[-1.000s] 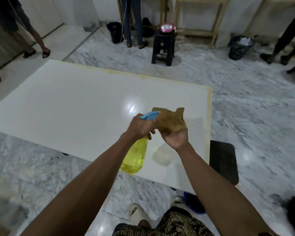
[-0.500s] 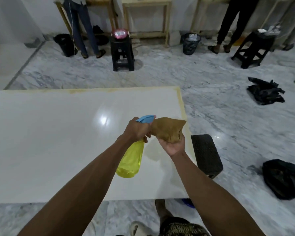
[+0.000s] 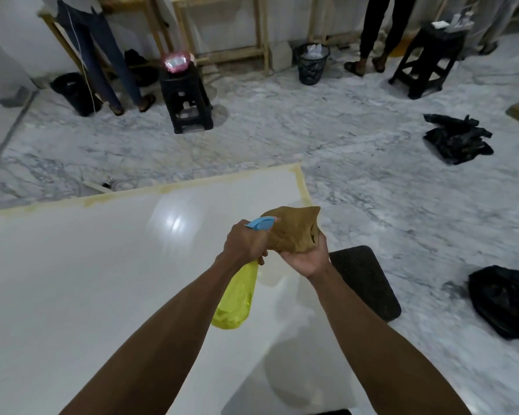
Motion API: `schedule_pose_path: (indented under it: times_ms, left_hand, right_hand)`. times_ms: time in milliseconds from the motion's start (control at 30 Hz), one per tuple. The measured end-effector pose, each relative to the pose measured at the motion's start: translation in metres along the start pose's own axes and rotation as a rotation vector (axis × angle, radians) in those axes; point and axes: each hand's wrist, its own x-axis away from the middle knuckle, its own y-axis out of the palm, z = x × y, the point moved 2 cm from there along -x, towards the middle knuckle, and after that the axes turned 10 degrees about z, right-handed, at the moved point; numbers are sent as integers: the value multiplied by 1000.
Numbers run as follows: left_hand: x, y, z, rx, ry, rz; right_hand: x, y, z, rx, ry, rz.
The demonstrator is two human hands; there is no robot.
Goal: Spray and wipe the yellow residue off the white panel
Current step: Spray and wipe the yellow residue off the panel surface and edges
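the mat (image 3: 363, 283) lies on the floor just right of the panel (image 3: 87, 280). a stool (image 3: 188, 97) stands well behind the panel, a bin (image 3: 310, 65) to that stool's right.

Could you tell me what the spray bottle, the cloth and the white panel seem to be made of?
Spray bottle: see-through yellow plastic by the look, with an opaque blue plastic head. Cloth: soft brown fabric, matte, bunched into folds in the right hand. White panel: hard and glossy, since it mirrors the ceiling light; it could be polished stone, tile or laminate. Its far edge carries a dull yellow film.
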Motion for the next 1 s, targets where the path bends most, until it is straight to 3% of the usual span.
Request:
schedule_pose_path:
  times_ms: [300, 800, 900, 1000]
  left_hand:
    - [-57, 24, 20, -18, -32, -112]
    - [-77, 35, 30, -10, -45, -98]
    - [-79, 34, 37, 4, -45, -81]
    - [-89, 30, 46, 57, -31, -78]
  right_hand:
    - [-48, 9, -36, 52, -31, 150]
    - [-84, 7, -70, 15, -16, 271]
    - [-89, 9, -76, 35, -60, 302]
    - [-108, 23, -105, 200, -224, 353]
